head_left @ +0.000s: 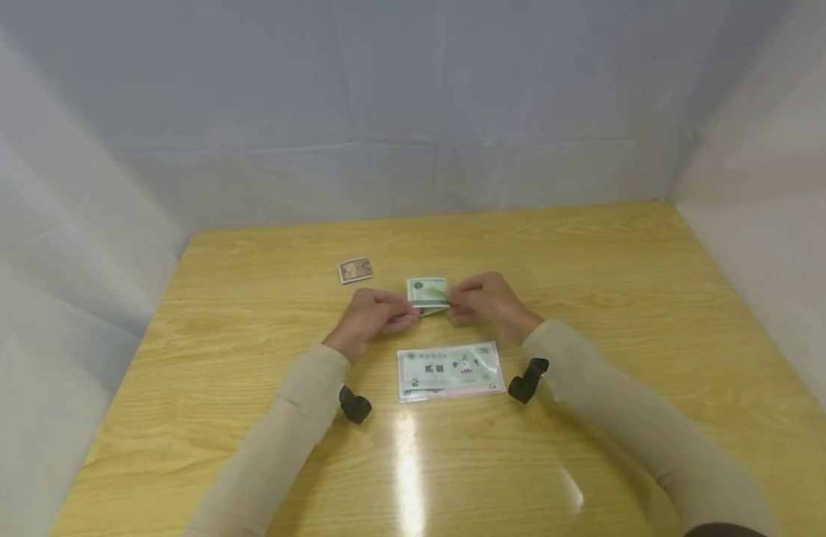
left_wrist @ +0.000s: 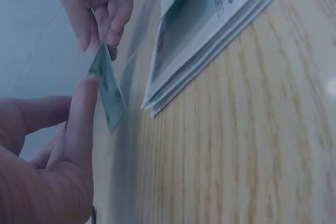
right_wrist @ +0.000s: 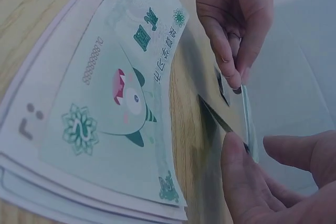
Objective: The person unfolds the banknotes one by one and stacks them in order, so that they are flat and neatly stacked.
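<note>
A green banknote (head_left: 427, 291), folded over on itself, is held between the two hands just above the table. My left hand (head_left: 377, 319) pinches its left end between thumb and fingers, and my right hand (head_left: 488, 300) pinches the right end. The fold's lower edge gapes a little in the head view. Nearer the body lies a flat stack of play banknotes (head_left: 451, 382), topped by a green 2 note (right_wrist: 115, 114) with a cartoon creature. From the left wrist view, a note marked 50 (left_wrist: 202, 30) shows beneath the top one.
A small folded brown note (head_left: 355, 270) lies behind the left hand. The wooden table (head_left: 218, 358) reaches back to a pale hanging sheet (head_left: 413, 179), with more sheeting at both sides. Each sleeve cuff carries a black wrist camera (head_left: 354, 405).
</note>
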`<action>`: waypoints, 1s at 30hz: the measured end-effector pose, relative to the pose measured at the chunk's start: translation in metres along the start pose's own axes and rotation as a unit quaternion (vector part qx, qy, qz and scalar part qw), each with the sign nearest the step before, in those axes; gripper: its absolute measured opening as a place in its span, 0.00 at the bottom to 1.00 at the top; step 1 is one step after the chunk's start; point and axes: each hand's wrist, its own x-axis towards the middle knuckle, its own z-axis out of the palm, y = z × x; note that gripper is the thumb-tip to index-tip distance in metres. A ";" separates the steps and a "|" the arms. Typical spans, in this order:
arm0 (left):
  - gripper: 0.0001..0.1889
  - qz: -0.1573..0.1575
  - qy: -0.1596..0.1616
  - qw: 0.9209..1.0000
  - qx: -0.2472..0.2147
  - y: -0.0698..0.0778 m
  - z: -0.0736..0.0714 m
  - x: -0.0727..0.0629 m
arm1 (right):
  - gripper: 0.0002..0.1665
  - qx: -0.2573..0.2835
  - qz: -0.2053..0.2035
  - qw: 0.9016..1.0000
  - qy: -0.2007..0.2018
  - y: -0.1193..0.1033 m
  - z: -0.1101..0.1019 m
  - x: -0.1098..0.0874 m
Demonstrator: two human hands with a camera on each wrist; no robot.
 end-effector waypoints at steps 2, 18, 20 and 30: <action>0.13 -0.001 -0.003 1.000 0.006 0.001 0.002 -0.002 | 0.21 0.006 0.008 1.000 0.005 -0.001 0.000 0.001; 0.13 0.045 0.003 0.996 0.074 -0.001 0.002 -0.022 | 0.18 0.020 -0.022 1.000 0.009 0.000 -0.004 -0.015; 0.13 0.056 0.002 0.996 0.074 -0.002 0.000 -0.026 | 0.18 0.009 -0.024 1.000 0.005 0.000 -0.005 -0.022; 0.16 0.048 -0.019 0.997 0.064 0.000 0.002 -0.046 | 0.19 -0.012 -0.012 1.000 -0.007 0.004 0.000 -0.047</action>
